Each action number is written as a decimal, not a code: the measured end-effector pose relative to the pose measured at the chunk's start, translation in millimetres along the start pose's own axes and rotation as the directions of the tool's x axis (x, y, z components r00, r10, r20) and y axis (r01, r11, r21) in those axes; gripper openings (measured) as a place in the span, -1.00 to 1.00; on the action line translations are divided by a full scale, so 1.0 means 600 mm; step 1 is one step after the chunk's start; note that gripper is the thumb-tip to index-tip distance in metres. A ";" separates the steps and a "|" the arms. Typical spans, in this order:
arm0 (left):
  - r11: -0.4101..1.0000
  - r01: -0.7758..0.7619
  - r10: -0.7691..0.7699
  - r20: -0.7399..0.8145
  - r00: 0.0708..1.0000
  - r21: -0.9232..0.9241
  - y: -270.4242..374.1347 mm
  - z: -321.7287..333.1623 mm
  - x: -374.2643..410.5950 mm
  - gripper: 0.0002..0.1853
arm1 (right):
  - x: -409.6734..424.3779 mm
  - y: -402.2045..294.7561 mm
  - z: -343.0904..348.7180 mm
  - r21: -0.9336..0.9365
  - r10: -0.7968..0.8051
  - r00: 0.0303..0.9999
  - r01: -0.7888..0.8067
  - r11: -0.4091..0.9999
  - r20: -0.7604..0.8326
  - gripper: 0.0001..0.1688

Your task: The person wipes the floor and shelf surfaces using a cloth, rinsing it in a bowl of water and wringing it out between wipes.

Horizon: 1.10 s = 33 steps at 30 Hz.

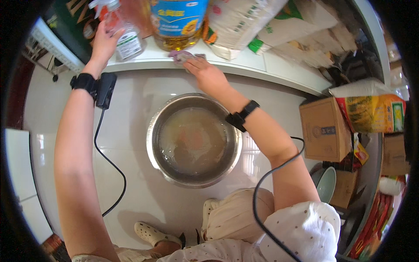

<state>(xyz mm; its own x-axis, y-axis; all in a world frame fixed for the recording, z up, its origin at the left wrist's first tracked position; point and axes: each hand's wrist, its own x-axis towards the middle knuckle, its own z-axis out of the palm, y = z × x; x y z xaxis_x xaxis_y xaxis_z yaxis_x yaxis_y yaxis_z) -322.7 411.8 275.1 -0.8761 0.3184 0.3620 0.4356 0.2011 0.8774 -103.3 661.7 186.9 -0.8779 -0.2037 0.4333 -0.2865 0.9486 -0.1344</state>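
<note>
A damp purplish cloth (182, 57) lies under the fingers of my right hand (207, 72), pressed on the front edge of a white shelf (242, 63). My left hand (105, 42) is at a clear plastic spray bottle (129, 46) with a white trigger head, near the shelf's left end; whether the fingers close around it is hard to tell. Just behind the cloth stands a large bottle of cooking oil (178, 24) with a blue label. On the floor between my arms sits a wide steel basin (153, 137) holding cloudy water.
White woven sacks (242, 26) stand on the shelf right of the oil. At the right are a cardboard box (322, 129), a yellow and red package (373, 113) and a pale bowl (326, 185). Black cables hang from both wrists. A wheeled wire rack stands at the upper left.
</note>
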 end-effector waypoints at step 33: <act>0.966 0.015 0.140 0.570 0.810 -0.259 0.259 0.237 -0.392 -0.22 | -0.195 -0.110 -0.315 0.576 0.758 0.453 -0.807 0.126 0.469 -0.56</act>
<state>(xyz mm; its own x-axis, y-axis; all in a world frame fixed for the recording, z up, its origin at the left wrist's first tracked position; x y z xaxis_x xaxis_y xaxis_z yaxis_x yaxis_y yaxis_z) -19.7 500.2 281.7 -0.5306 0.8139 0.2366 0.3537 -0.0410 0.9345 90.6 668.7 313.6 -0.7951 0.5129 -0.3238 0.4517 0.1445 -0.8804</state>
